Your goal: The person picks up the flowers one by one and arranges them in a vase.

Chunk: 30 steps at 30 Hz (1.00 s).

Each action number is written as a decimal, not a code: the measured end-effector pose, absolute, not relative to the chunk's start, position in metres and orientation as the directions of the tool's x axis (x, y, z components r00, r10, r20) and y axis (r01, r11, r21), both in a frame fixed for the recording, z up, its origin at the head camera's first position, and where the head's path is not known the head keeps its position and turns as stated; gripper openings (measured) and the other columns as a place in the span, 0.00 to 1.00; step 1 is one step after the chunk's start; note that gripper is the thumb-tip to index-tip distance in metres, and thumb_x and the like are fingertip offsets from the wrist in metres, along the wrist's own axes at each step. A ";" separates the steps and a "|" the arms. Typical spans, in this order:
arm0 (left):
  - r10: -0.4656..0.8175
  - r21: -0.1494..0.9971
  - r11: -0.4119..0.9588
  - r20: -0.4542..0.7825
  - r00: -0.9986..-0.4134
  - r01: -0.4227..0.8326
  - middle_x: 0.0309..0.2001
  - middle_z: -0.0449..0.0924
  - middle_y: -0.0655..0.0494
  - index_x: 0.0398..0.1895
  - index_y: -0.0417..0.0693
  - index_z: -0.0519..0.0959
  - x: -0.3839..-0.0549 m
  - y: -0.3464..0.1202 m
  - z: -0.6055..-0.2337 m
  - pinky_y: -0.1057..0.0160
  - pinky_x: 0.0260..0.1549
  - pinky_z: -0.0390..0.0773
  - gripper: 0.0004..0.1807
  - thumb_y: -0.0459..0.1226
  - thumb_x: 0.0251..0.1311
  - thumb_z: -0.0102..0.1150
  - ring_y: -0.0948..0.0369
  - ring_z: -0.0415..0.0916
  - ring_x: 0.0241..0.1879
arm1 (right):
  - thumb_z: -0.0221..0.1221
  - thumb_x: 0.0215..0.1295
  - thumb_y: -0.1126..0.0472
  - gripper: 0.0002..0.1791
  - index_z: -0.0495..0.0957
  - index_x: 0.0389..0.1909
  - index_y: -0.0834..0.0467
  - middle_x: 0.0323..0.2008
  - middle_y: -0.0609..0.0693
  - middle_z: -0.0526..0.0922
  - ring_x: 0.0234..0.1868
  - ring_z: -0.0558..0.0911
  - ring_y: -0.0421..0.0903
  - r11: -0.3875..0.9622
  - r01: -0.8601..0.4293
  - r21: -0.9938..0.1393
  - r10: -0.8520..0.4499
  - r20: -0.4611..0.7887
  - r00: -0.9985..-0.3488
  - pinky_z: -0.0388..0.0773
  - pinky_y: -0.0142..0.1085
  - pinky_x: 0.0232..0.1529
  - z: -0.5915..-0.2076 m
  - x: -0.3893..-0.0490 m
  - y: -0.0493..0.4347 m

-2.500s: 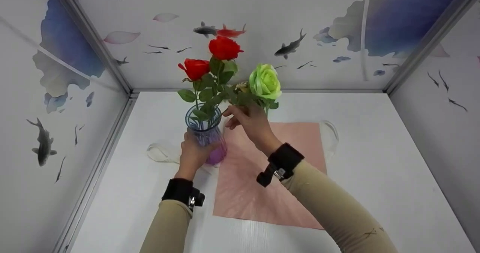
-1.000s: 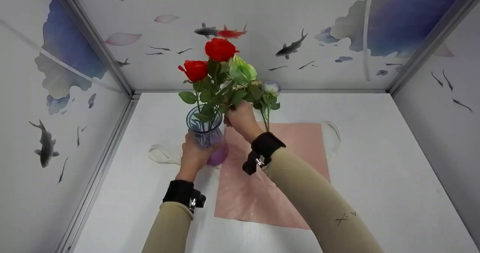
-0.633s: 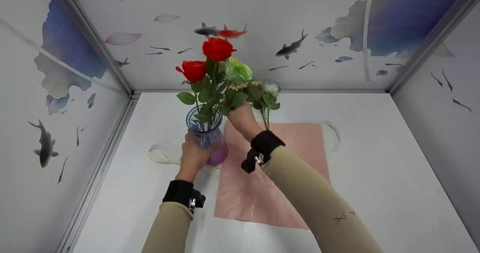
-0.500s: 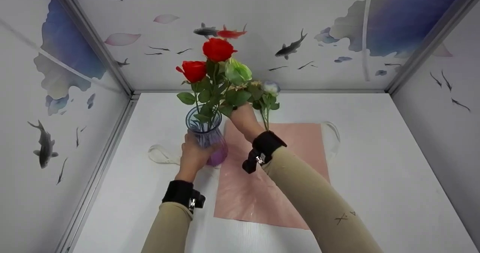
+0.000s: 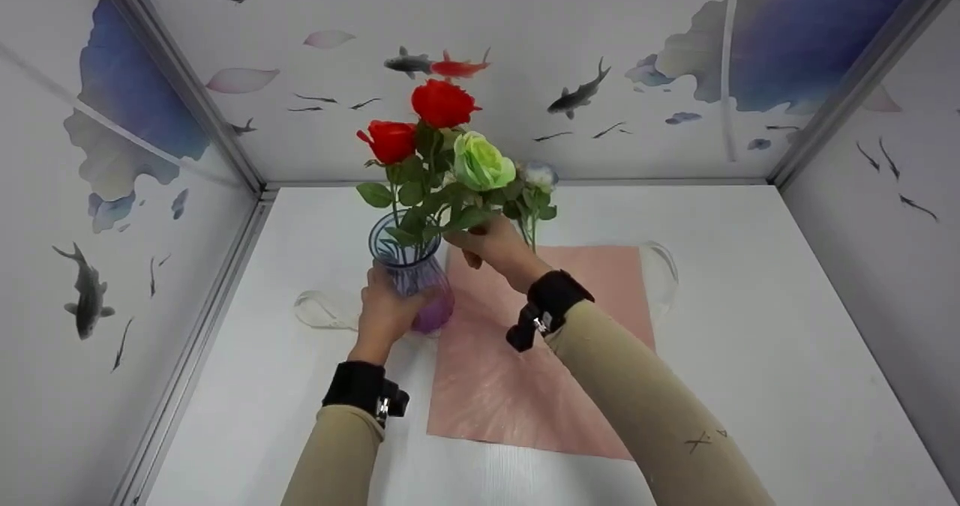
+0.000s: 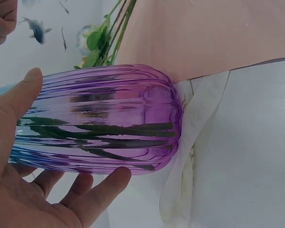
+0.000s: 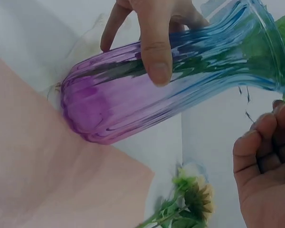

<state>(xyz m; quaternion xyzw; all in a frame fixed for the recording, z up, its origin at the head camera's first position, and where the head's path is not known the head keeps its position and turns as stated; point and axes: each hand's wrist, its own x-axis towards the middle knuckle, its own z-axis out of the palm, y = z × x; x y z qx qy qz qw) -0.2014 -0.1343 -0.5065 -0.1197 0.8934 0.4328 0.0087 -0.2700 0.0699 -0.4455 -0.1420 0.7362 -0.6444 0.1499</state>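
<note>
My left hand [image 5: 386, 307] grips the ribbed glass vase [image 6: 99, 118], blue at the rim and purple at the base, around its body. Two red roses [image 5: 444, 103] stand in it, and green stems show through the glass. A green rose [image 5: 484, 163] leans right over the rim. Below its bloom, my right hand [image 5: 502, 247] pinches at its leafy stem, with the fingertips partly hidden by leaves. In the right wrist view, the right fingers [image 7: 249, 147] are curled close beside the vase mouth.
A pink sheet [image 5: 517, 356] lies right of the vase on the white table [image 5: 750, 341]. Farther back, a pale bluish flower [image 5: 540, 176] and a yellowish one [image 7: 199, 199] lie with their stems on it. White ribbon loops [image 5: 319, 311] show at both sides.
The green rose has come left toward the red roses over the first frames, then tipped forward and slightly right with my right hand. My left hand stays on the vase.
</note>
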 end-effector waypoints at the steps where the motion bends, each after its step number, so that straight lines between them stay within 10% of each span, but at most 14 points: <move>1: -0.206 0.770 0.600 -0.113 -0.972 -0.217 0.72 0.59 0.37 0.80 0.36 0.45 -0.201 -0.135 -0.507 0.35 0.64 0.68 0.61 0.54 0.54 0.71 0.38 0.59 0.70 | 0.66 0.69 0.52 0.12 0.77 0.33 0.55 0.17 0.49 0.70 0.22 0.71 0.46 0.137 -0.007 -0.991 -0.401 -0.049 -0.915 0.71 0.38 0.33 -0.448 -0.270 0.073; 7: -0.206 0.771 0.606 -0.087 -0.975 -0.197 0.72 0.59 0.35 0.80 0.35 0.46 -0.201 -0.136 -0.508 0.35 0.64 0.67 0.63 0.54 0.51 0.74 0.35 0.59 0.71 | 0.62 0.73 0.57 0.18 0.78 0.60 0.57 0.32 0.57 0.82 0.35 0.81 0.50 0.236 -0.027 -0.971 -0.372 -0.065 -0.926 0.80 0.45 0.44 -0.460 -0.274 0.095; 30: -0.202 0.768 0.606 -0.099 -0.974 -0.204 0.72 0.61 0.36 0.79 0.36 0.48 -0.202 -0.135 -0.506 0.35 0.64 0.67 0.62 0.56 0.52 0.74 0.37 0.60 0.71 | 0.60 0.74 0.60 0.31 0.64 0.74 0.60 0.63 0.64 0.73 0.64 0.74 0.62 0.593 -0.126 -0.795 -0.234 -0.020 -0.972 0.73 0.54 0.61 -0.515 -0.273 0.180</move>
